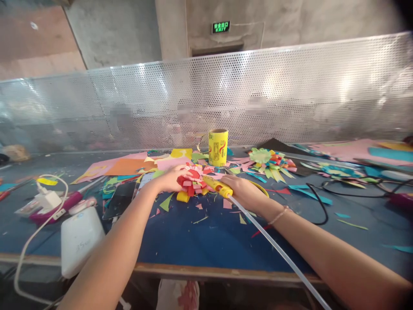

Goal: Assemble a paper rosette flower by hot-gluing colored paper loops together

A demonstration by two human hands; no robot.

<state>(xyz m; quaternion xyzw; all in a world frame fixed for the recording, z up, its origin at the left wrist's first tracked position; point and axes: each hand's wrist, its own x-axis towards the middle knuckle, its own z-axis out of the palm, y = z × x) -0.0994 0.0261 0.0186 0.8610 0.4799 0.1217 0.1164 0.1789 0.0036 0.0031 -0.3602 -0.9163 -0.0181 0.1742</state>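
A red and pink paper flower (pixel 192 181), with some yellow strips, sits low over the middle of the blue table. My left hand (pixel 168 178) is closed on its left side; the fingertips are partly hidden behind the paper. From the right, my right hand (pixel 241 188) grips a yellow hot glue gun (pixel 226 191), its front end close to the flower. Whether the nozzle touches the paper cannot be seen. A long translucent glue stick (pixel 274 243) runs out of the gun's back toward the lower right. Small paper scraps (pixel 166 202) lie around both hands.
A yellow tape roll (pixel 218 148) stands upright behind the flower. Another multicoloured paper flower (pixel 269 162) lies to the right, near a black cable (pixel 319 206). At left are a purple power strip (pixel 66 206), a white box-shaped device (pixel 80 239) and a dark phone (pixel 120 200). A perforated metal panel (pixel 142 107) closes the back.
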